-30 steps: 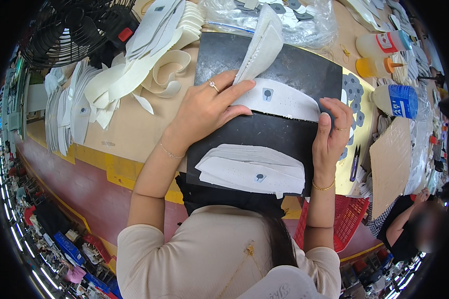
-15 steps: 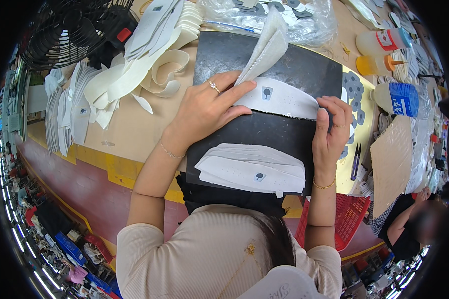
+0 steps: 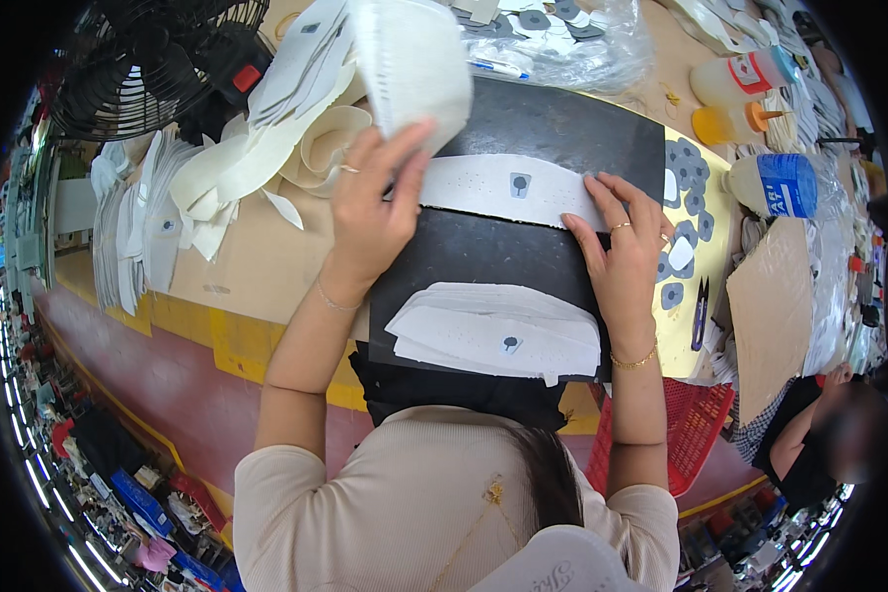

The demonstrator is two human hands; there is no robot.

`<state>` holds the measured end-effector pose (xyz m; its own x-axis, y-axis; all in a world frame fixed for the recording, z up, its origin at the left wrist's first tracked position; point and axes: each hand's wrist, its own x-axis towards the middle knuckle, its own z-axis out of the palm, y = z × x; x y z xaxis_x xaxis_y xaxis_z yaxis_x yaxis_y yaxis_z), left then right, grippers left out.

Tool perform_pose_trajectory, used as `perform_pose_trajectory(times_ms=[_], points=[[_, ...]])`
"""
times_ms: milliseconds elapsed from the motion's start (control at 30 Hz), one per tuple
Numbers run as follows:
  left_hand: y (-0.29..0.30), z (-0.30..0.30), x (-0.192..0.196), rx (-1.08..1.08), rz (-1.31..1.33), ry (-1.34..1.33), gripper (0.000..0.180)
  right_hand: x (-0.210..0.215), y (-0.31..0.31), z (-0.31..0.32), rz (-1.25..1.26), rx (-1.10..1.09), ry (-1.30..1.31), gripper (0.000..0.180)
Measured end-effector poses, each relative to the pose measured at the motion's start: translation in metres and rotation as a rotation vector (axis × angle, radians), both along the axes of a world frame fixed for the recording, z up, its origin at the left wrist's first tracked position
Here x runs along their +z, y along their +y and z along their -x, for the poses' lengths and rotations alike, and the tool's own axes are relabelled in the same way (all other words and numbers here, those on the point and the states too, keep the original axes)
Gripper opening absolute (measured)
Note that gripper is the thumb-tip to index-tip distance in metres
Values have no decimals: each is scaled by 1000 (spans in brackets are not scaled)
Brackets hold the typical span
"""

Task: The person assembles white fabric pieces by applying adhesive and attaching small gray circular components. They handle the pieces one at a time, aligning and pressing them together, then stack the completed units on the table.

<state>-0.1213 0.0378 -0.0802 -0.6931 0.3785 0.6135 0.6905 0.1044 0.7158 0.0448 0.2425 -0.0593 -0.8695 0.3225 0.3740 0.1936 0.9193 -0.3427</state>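
My left hand (image 3: 373,212) grips a white perforated sheet (image 3: 414,64) and lifts it up and to the left, off the black mat (image 3: 523,252). My right hand (image 3: 622,247) presses flat on the right end of a long white curved strip (image 3: 508,189) that has a small grey patch in its middle and lies across the mat. A stack of similar white strips (image 3: 493,335) sits at the near edge of the mat.
Piles of white cut pieces (image 3: 217,178) lie left of the mat beside a black fan (image 3: 148,59). Grey patches (image 3: 686,178), glue bottles (image 3: 735,74), a blue-labelled jar (image 3: 779,187), cardboard (image 3: 775,316) and a red basket (image 3: 651,434) stand on the right. Another person (image 3: 819,434) sits at lower right.
My left hand has risen off the strip and pulled the white sheet up and leftward. My right hand has slid from the mat's right edge onto the strip's right end.
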Motion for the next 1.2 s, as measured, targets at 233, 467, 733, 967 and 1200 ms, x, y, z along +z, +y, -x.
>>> perform_pose_trajectory(times_ms=[233,467,733,967,1200], points=[[-24,-24,34,139,-164,32,53,-6,0,0,-2,-6,-4,44],[-55,-95,73,-425,496,492,33,-7,-2,0,34,-12,41,42],[-46,-112,48,-525,699,368,62,10,1,-1,437,83,126,22],[-35,-109,64,-508,811,264,80,50,40,28,1032,47,305,27],[-34,-106,66,-556,809,235,90,24,53,34,191,-185,136,38]])
